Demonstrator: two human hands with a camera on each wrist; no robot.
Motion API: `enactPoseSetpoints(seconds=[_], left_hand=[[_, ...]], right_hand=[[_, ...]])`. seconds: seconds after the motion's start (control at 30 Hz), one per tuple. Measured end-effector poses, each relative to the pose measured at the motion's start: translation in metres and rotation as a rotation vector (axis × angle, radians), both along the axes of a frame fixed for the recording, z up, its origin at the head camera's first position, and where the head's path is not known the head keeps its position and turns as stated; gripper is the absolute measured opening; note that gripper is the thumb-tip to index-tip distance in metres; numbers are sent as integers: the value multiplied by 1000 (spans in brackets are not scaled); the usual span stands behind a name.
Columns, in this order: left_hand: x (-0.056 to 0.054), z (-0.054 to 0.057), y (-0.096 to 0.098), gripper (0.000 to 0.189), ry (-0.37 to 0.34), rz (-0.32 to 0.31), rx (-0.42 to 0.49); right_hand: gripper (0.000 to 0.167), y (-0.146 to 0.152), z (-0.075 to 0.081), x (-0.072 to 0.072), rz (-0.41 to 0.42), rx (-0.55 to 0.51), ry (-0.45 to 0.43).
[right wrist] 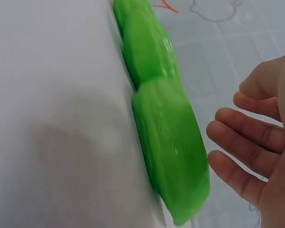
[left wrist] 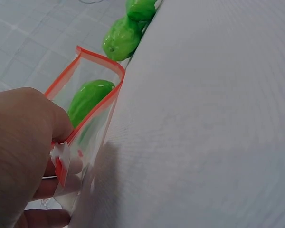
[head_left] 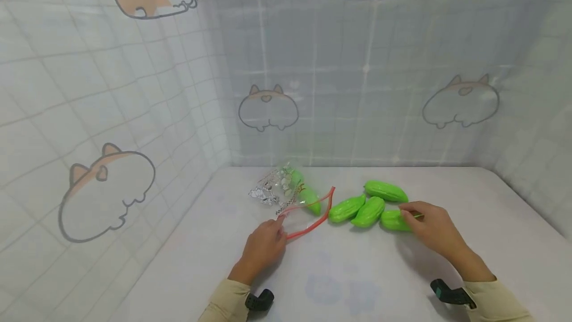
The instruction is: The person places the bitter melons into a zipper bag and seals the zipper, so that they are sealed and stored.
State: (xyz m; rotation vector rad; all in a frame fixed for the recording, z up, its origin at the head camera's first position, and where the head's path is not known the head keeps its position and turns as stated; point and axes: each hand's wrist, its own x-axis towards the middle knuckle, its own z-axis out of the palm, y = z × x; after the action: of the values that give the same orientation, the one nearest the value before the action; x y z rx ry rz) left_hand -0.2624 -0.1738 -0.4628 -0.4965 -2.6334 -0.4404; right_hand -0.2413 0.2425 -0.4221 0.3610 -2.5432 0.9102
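My left hand (head_left: 265, 245) pinches the edge of a clear zip bag (head_left: 319, 221) with a red seal. The bag lies with its mouth spread to the right, and one bumpy green gourd (head_left: 309, 197) is inside it. In the left wrist view, thumb and fingers grip beside the white and red slider (left wrist: 60, 164). Over the rightmost loose gourd (head_left: 393, 220) hovers my right hand (head_left: 433, 230). Its fingers are loosely bent and hold nothing; the right wrist view shows the fingertips close beside a gourd (right wrist: 171, 147).
Three more green gourds (head_left: 347, 208) lie between the bag and my right hand, one of them farther back (head_left: 386, 191). A white table (head_left: 335, 272) carries everything. Sheets with cartoon dogs (head_left: 268, 108) hang around its back and sides.
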Motion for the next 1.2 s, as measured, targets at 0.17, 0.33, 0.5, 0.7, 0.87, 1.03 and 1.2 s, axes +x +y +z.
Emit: enactPoseSetpoints(seconds=[0.17,0.33,0.5,0.7,0.87,1.03,1.2], left_hand=[[0,-3,-2,41,14,-7,-2],[-1,2,0,42,11,-12,21],[-2,1,1,41,8,-9,15],[2,-3,-1,40,-1,10,6],[1,-4,-2,42,-25,9,13],[-1,-4,-2,42,-42,19,25],[-1,-3,-2,43,-55,16,39]], right_hand=[[22,13,-1,0,-45,16,16],[24,27,1,-1,-82,26,29],[28,38,-7,-3,-102,18,-2],[34,44,-21,-4,-107,18,-81],[40,46,-26,-3,-131,11,-140],[56,47,-23,-6,-141,-11,-207],[62,48,-26,-8,-126,4,-287]])
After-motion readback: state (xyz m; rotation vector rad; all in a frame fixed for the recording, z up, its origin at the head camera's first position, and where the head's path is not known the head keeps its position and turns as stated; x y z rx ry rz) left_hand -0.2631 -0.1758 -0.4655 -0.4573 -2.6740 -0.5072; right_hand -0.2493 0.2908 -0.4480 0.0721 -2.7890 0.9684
